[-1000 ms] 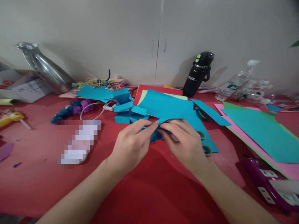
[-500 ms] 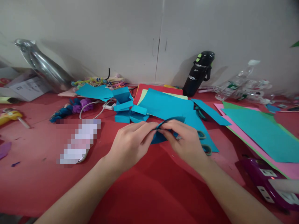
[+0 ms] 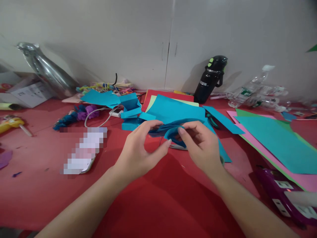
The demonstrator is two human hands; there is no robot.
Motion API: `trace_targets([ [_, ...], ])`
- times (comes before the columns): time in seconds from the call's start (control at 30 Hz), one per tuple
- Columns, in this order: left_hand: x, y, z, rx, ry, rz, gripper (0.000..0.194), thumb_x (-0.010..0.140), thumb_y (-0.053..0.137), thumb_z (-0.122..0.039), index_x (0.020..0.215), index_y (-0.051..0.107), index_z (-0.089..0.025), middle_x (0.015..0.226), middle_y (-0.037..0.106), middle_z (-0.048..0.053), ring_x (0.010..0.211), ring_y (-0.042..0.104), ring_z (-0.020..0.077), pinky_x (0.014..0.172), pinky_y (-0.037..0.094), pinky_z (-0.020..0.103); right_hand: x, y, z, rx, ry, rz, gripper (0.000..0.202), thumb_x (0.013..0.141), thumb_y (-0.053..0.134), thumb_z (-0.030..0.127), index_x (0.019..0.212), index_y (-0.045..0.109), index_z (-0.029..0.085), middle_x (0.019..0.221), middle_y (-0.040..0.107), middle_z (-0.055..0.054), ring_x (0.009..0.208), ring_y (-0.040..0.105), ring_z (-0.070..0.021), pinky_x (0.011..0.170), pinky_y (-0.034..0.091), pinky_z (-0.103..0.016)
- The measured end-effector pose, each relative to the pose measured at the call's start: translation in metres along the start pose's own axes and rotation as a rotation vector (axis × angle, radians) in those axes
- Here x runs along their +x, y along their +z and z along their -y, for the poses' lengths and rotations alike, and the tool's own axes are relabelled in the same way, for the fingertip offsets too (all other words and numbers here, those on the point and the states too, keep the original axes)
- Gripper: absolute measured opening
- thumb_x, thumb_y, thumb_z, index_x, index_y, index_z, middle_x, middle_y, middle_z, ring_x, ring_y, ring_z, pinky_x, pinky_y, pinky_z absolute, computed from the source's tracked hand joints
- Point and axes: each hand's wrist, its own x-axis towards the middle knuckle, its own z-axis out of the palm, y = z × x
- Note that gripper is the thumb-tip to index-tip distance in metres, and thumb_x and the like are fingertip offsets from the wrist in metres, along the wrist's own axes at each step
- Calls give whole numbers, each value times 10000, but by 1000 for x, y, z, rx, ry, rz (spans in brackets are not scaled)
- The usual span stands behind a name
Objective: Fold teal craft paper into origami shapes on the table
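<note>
Room over red tabletop (image 3: 47,198) front L, but blk bottle (image 3: 207,82) blocks way beyond R hand (image 3: 205,148).

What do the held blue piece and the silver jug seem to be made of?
Blue piece: probably matte paper or thin card, by its thin, bent edges and dull surface.
Silver jug: likely polished metal, by its bright reflections, though plated plastic is possible.

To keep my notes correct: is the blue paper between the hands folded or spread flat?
Folded: the blue paper shows several layers, one part curling near the right hand.
</note>
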Motion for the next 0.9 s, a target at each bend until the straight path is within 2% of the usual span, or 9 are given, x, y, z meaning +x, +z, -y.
trace_targets([
  [0.2, 5, -8, 8, -15, 75, 66, 453, 808, 808, -349, 1215, 661, -214, 1147, 737, 51, 1021, 699, 204, 911, 564, 303, 3, -1, 1, -19, 37, -15, 98, 925, 649, 296, 904, 634, 201, 805, 680, -14, 708, 670, -144, 625, 542, -258],
  [0.3, 7, -9, 10, 22, 104, 55, 279, 864, 754, -275, 1136, 709, -234, 1053, 767, 8, 921, 715, 160, 836, 566, 248, 4, -3, 2, -34, 30, -11, 88, 921, 644, 283, 890, 630, 202, 772, 647, -4, 682, 626, -136, 605, 516, -259],
  [0.4, 7, -8, 8, 51, 97, -18, 129, 894, 701, -192, 1006, 747, -235, 933, 784, -22, 800, 716, 126, 729, 558, 208, 2, -4, 2, -22, -4, 72, 69, 896, 672, 260, 918, 625, 215, 780, 625, 6, 694, 599, -142, 629, 503, -282],
  [0.53, 5, -5, 6, 46, 91, -77, 80, 866, 722, -187, 929, 760, -220, 870, 791, -22, 737, 719, 128, 691, 558, 211, 3, -6, 4, -48, -68, 212, 224, 821, 774, 277, 1003, 649, 240, 930, 641, -9, 838, 600, -168, 724, 501, -308],
  [0.6, 5, -4, 4, 25, 84, -50, 75, 862, 721, -189, 918, 766, -212, 878, 794, -13, 756, 726, 136, 697, 560, 215, 4, -6, 5, -26, -80, 239, 225, 805, 799, 301, 968, 658, 237, 948, 645, -9, 877, 601, -170, 756, 501, -305],
  [0.73, 4, -3, 2, -50, 49, 44, 113, 878, 681, -165, 937, 770, -202, 878, 788, -5, 755, 721, 136, 667, 557, 209, 6, -6, 5, -25, -21, 204, 106, 876, 729, 297, 835, 663, 226, 833, 666, 14, 784, 609, -139, 721, 498, -275],
  [0.9, 4, -6, 0, -180, 2, 130, 131, 902, 666, -174, 988, 762, -200, 897, 776, -3, 767, 708, 123, 670, 570, 186, 5, -5, 6, -74, -15, 181, 104, 900, 699, 299, 833, 675, 223, 812, 682, 21, 759, 610, -128, 692, 493, -252],
])
